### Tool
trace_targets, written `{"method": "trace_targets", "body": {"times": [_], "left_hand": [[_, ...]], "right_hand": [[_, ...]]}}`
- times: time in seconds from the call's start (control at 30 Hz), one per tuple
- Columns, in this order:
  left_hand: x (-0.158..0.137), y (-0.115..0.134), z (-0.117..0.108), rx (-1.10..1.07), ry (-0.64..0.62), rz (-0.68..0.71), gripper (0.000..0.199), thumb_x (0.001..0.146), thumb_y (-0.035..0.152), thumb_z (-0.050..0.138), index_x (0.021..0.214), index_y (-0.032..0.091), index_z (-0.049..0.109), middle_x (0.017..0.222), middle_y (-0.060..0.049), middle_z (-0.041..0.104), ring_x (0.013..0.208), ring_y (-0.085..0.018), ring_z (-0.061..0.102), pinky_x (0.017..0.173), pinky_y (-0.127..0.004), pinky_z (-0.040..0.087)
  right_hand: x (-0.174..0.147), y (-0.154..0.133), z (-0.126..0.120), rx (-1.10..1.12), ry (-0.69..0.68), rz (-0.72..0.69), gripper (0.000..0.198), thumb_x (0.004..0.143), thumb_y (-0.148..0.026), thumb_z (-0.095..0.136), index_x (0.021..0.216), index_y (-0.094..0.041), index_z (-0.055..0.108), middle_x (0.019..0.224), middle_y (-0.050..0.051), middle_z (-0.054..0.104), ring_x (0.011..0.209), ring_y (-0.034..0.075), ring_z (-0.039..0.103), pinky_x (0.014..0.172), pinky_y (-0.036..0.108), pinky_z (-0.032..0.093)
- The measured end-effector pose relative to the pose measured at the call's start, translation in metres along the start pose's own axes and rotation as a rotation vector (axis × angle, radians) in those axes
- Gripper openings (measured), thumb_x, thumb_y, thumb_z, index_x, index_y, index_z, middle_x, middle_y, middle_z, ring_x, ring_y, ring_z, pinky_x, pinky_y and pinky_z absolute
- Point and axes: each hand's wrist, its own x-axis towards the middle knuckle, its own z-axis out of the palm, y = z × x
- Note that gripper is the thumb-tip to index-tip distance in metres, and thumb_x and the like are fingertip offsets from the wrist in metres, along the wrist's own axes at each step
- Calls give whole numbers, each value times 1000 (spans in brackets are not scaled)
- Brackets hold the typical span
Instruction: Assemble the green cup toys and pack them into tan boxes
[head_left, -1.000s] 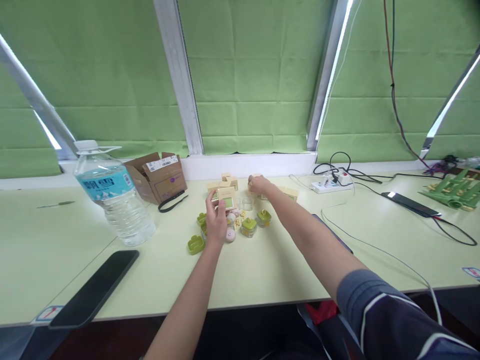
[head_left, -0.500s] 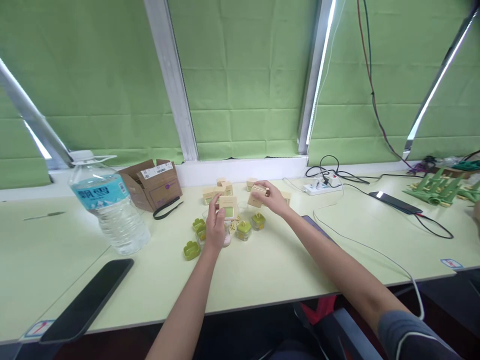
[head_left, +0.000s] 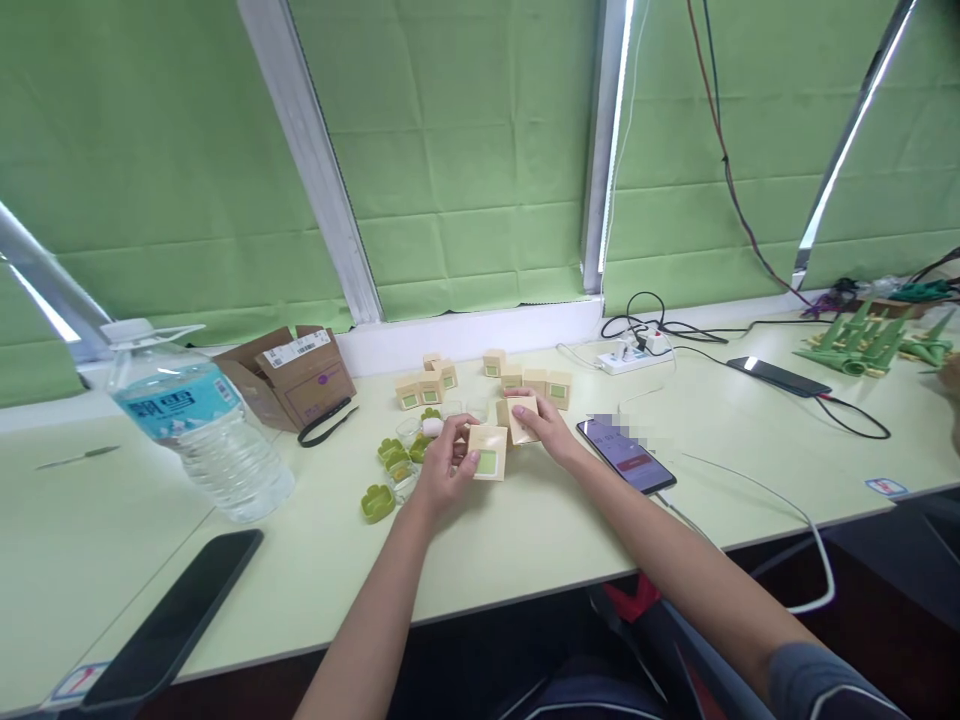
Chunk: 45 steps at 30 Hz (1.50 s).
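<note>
My left hand grips a small beige box whose green square faces me. Close by, my right hand is closed on a second beige box, its plain side toward me. The two boxes are held near each other, low above the table. Left of my left hand are green flower-shaped lids and small clear jars. Beyond my hands stand more beige boxes in two groups, one at the left and one at the right. My hands partly hide the jars behind them.
A large water bottle and an open cardboard box stand at the left, with a dark phone nearer me. A lit phone with a cable lies right of my hands. Behind it is a power strip.
Both hands have come nearer to me and lower, each with its box. My right hand's box has turned its plain side toward me. The camera view has shifted, and the lit phone now shows fully.
</note>
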Motion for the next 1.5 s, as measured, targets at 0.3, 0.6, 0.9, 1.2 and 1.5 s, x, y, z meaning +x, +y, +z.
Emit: {"method": "trace_targets", "body": {"times": [0.3, 0.6, 0.9, 1.2, 1.5], "left_hand": [[-2, 0, 1, 87, -39, -47, 37, 91, 49, 53, 116, 22, 47, 88, -3, 62, 64, -14, 61, 54, -23, 48], [1, 4, 1, 310, -27, -135, 32, 93, 41, 52, 120, 24, 49, 98, -5, 66, 83, -20, 63, 71, -31, 52], [2, 4, -5, 439, -33, -171, 26, 92, 39, 55, 111, 24, 47, 92, -2, 58, 74, -18, 59, 70, -34, 50], [1, 10, -5, 539, -121, -14, 21, 86, 30, 62, 103, 23, 50, 103, -5, 56, 90, -22, 59, 80, -38, 51], [2, 11, -6, 548, -89, 25, 14, 93, 32, 57, 103, 22, 58, 116, -8, 55, 112, -26, 57, 96, -41, 48]], "right_hand": [[1, 7, -6, -66, -103, 48, 46, 83, -53, 68, 114, -19, 65, 94, 3, 64, 80, 17, 56, 70, 28, 42], [6, 13, -11, -62, -107, 54, 39, 84, -47, 67, 113, -22, 64, 102, 4, 66, 86, 19, 61, 74, 30, 46], [1, -4, -18, -264, -231, -60, 42, 83, -46, 71, 116, -21, 66, 117, 7, 65, 94, 21, 61, 76, 30, 47], [-2, -8, -15, -137, -249, -54, 53, 79, -50, 75, 123, -24, 61, 105, 5, 64, 85, 20, 60, 72, 30, 48], [0, -8, -11, 52, -82, 36, 61, 72, -50, 81, 120, -25, 53, 101, 4, 66, 89, 21, 61, 74, 30, 49]]}}
